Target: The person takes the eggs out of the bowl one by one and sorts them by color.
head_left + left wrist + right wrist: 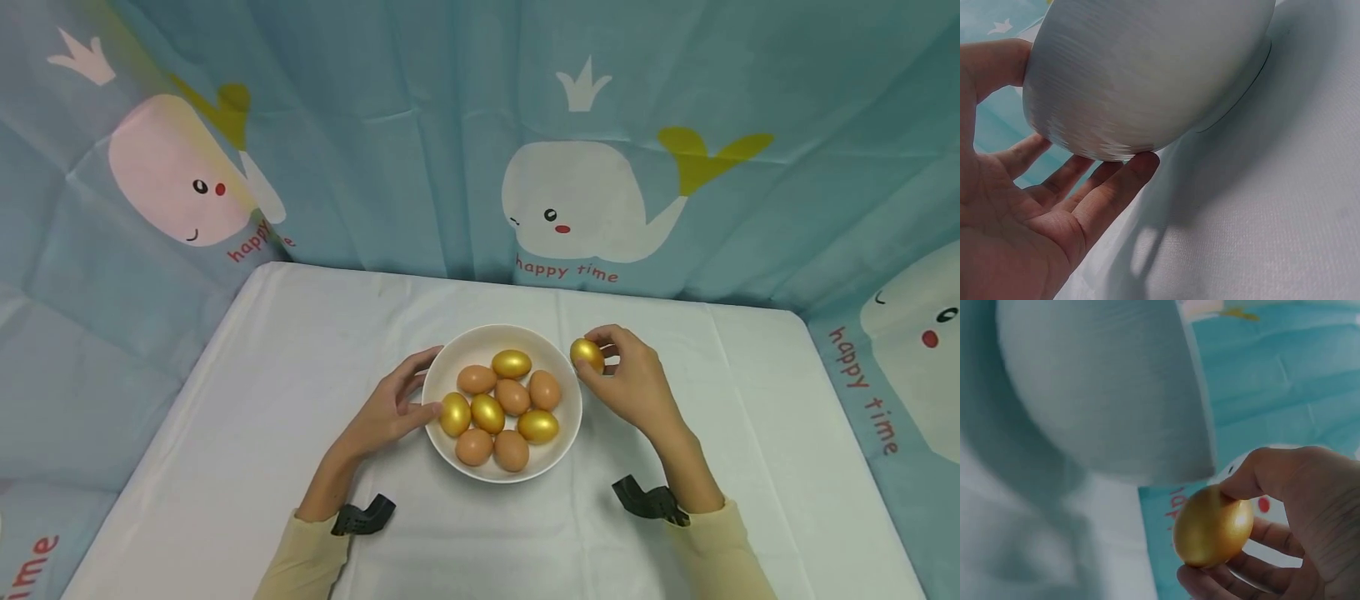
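Right hand [633,379] pinches a golden egg [587,355] between thumb and fingers, just beside the far right rim of the white bowl [483,340]! Left hand [390,412] grips the bowl's left side, thumb at the rim, fingers against the outer wall. Inside the bowl, four more golden eggs [512,363] sit among five brown eggs [512,451].

around the white bowl [480,340] the head view is softly, fairly evenly lit and sharp, with faint shadows on the white cloth [480,537] beside it. gold eggs [512,363] inside the bowl carry small highlights. both wrist views look dimmer and bluish; the bowl's outer wall appears streaky in the left one, soft in the right.
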Tool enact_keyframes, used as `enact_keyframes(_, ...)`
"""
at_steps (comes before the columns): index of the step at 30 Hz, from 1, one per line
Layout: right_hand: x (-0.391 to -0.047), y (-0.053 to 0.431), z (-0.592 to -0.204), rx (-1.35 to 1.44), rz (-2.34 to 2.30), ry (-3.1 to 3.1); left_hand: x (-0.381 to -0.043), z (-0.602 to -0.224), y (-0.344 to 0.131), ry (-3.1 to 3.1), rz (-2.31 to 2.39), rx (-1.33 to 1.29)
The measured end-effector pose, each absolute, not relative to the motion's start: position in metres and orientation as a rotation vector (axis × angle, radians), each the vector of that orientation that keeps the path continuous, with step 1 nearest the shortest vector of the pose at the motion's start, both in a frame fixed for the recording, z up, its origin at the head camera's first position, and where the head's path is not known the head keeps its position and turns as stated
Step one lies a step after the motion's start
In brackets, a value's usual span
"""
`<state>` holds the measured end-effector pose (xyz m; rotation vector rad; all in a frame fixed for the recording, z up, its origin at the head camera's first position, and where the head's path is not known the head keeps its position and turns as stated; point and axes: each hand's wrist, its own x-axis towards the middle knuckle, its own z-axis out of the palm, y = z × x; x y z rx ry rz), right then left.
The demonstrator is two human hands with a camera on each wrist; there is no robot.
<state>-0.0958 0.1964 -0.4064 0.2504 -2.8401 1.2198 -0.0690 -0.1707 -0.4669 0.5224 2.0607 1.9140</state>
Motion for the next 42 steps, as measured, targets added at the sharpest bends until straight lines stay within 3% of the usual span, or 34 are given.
enact_keyframes(15, -0.086, 0.208, -0.442, 0.021, 1.067, -2.826, -0.069, -0.465, -0.170, 2.057, 1.908, 0.514)
enact_keyframes(42, -0.079, 0.213, -0.446, -0.032, 0.867, -2.902, -0.069, -0.464, -0.172, 2.012, 1.935, 0.524)
